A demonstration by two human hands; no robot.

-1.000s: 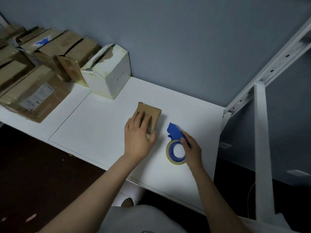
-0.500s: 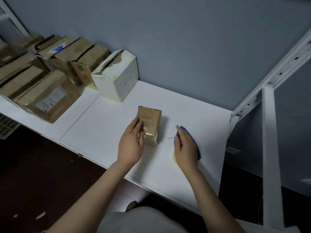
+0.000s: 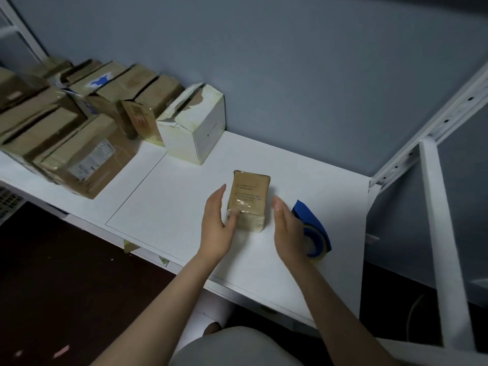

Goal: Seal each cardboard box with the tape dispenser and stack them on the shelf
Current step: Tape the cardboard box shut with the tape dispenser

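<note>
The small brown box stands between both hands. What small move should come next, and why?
Probably bring the right hand against the right side of the small brown box, so both hands can lift it. Shiny tape crosses its top, the tape dispenser lies free on the shelf, the left hand touches its left side, and the right hand is open beside it.

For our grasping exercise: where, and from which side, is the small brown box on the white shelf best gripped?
Probably its long side faces, left hand from the left, right hand from the right: the small brown box is narrow, flanks exposed.
</note>
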